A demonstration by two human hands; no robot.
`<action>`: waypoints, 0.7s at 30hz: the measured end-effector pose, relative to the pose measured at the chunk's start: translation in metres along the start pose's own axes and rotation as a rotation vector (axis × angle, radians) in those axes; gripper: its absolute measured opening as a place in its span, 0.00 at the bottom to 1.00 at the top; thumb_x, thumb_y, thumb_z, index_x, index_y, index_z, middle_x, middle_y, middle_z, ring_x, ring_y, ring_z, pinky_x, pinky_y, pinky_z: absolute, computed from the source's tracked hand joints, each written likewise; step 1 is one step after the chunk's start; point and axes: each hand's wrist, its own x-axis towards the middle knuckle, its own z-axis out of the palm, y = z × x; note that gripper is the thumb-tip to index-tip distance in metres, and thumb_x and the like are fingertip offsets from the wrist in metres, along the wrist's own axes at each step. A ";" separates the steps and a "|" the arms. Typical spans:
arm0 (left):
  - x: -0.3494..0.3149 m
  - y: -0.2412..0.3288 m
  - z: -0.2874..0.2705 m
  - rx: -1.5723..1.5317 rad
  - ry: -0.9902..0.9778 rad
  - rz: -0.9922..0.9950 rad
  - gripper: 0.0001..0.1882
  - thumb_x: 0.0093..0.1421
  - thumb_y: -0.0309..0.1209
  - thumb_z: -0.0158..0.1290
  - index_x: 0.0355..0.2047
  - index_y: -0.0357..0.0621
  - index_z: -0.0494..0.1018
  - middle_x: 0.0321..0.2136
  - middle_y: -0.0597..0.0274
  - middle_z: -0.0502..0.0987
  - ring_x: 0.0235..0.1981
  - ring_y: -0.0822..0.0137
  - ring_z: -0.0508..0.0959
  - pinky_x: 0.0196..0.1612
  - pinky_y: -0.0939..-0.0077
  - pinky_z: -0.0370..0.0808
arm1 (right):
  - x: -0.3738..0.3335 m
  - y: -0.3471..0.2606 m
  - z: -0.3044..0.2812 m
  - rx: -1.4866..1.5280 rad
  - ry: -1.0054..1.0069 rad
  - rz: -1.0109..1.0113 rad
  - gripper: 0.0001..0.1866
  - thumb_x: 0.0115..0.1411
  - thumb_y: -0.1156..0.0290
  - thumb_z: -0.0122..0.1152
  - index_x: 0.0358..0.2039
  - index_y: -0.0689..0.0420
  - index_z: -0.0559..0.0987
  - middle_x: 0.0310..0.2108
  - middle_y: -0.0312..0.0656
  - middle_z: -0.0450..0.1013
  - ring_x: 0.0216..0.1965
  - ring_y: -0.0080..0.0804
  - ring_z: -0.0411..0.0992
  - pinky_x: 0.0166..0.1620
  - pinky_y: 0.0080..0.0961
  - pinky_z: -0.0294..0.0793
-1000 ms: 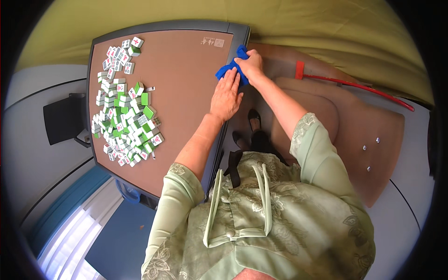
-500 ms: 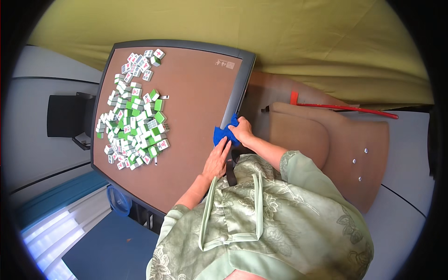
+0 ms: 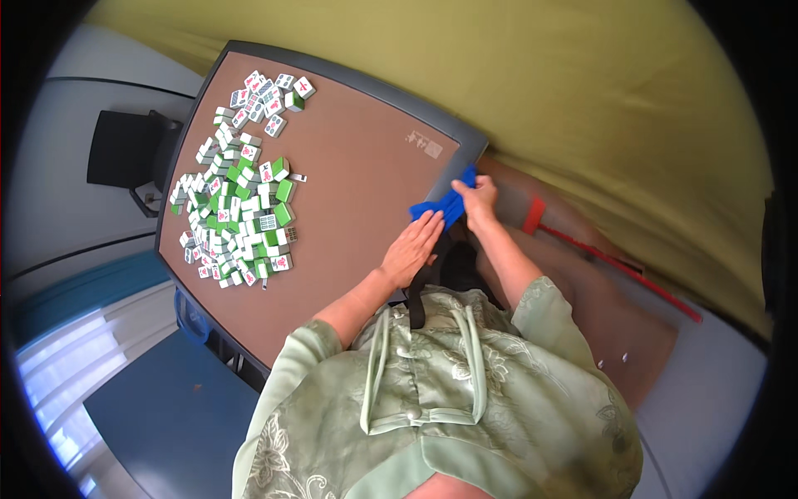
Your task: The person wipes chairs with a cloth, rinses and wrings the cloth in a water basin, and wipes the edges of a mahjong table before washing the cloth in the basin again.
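Where felt ends, crumpled blue cloth (image 3: 445, 204).

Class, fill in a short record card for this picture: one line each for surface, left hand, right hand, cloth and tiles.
Surface: square brown table with a dark grey rim
Left hand: flat on the table, fingertips at the blue cloth
Right hand: gripping the cloth at the table's edge
Cloth: bunched, lying on the rim
Tiles: loose heap of green and white tiles, away from both hands

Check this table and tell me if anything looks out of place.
The tiles lie in a loose, jumbled heap, some face up, some green-backed, and a few strays sit apart. The blue cloth hangs over the table edge.
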 end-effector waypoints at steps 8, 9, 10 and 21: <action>0.139 -0.015 -0.007 0.153 -0.035 -0.028 0.37 0.57 0.42 0.52 0.63 0.38 0.56 0.65 0.58 0.53 0.67 0.60 0.50 0.66 0.64 0.52 | 0.078 -0.066 -0.009 -0.249 0.069 -0.313 0.18 0.56 0.66 0.62 0.42 0.66 0.74 0.42 0.52 0.72 0.44 0.44 0.71 0.48 0.35 0.69; 0.148 -0.017 -0.004 0.139 -0.016 -0.020 0.36 0.57 0.43 0.51 0.62 0.38 0.57 0.64 0.59 0.55 0.67 0.60 0.50 0.67 0.64 0.50 | 0.083 -0.074 -0.011 -0.301 -0.059 -0.382 0.20 0.60 0.62 0.57 0.45 0.66 0.74 0.44 0.53 0.70 0.46 0.47 0.69 0.50 0.36 0.67; 0.155 -0.019 0.000 0.131 -0.008 -0.062 0.36 0.57 0.43 0.51 0.62 0.38 0.57 0.64 0.59 0.55 0.67 0.60 0.50 0.67 0.64 0.50 | 0.087 -0.082 -0.010 -0.346 -0.190 -0.451 0.22 0.64 0.59 0.51 0.47 0.66 0.73 0.46 0.55 0.68 0.49 0.49 0.67 0.52 0.37 0.65; 0.191 -0.052 -0.026 0.019 0.203 -0.451 0.34 0.61 0.48 0.46 0.58 0.32 0.60 0.61 0.46 0.59 0.65 0.53 0.54 0.67 0.61 0.49 | 0.154 -0.119 0.092 -0.489 -0.850 -0.784 0.16 0.64 0.68 0.48 0.46 0.65 0.76 0.45 0.54 0.71 0.47 0.47 0.70 0.52 0.34 0.68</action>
